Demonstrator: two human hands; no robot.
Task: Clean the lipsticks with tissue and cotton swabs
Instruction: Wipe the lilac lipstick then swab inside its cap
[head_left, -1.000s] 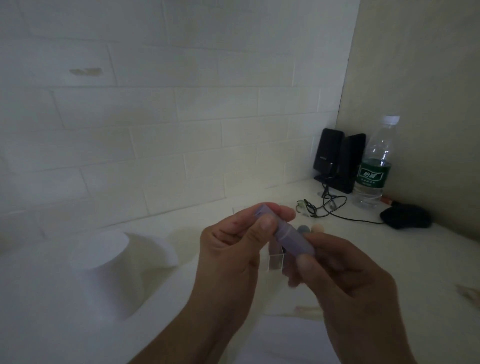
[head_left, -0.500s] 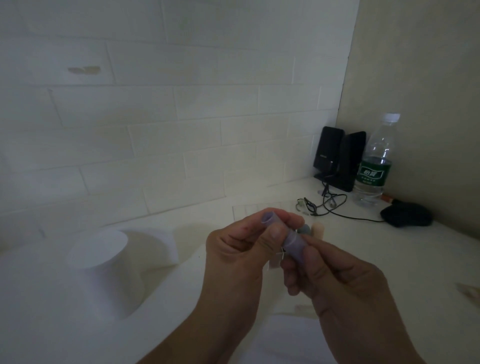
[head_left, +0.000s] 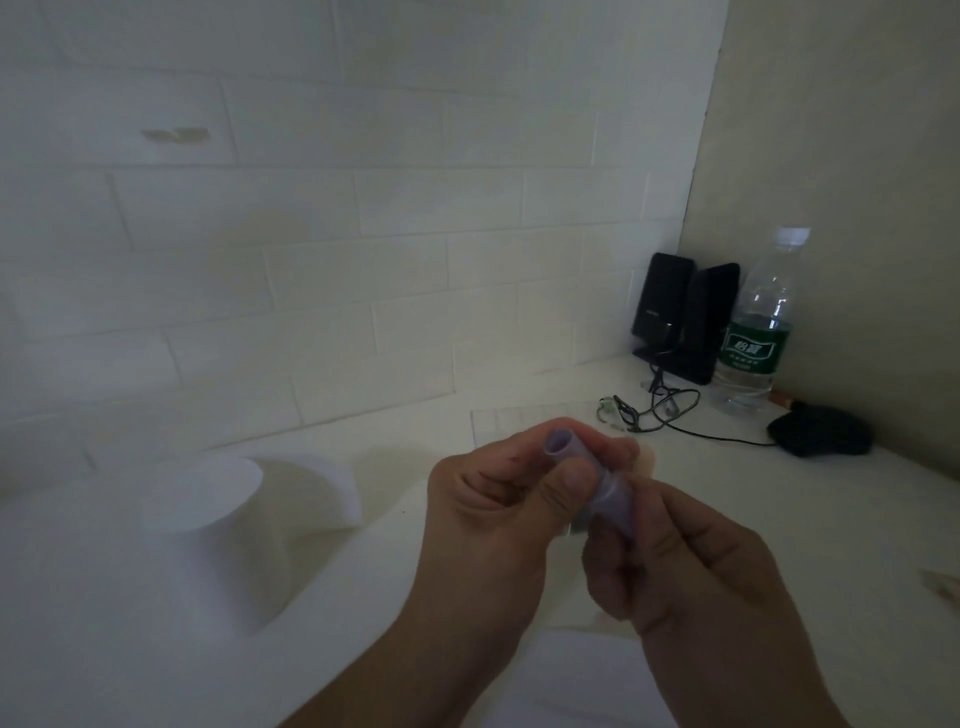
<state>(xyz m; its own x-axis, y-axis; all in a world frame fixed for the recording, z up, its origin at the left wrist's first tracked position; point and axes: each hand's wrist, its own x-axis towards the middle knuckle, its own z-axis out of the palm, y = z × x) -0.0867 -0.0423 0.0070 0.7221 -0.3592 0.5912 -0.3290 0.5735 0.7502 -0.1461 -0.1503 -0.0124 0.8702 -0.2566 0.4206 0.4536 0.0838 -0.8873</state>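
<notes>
You have the small purple lipstick tube (head_left: 589, 475) pinched between both hands above the counter (head_left: 779, 519) — left hand (head_left: 498, 499) curled round its open end, right hand (head_left: 691, 577) gripping the base — and it looks light, rigid, probably slick, so hold the barrel, not the rim

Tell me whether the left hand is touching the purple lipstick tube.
Touching. The head view shows the left hand pinching the upper end of the purple lipstick tube, its thumb pressed against the tube's side just below the open end.
</notes>
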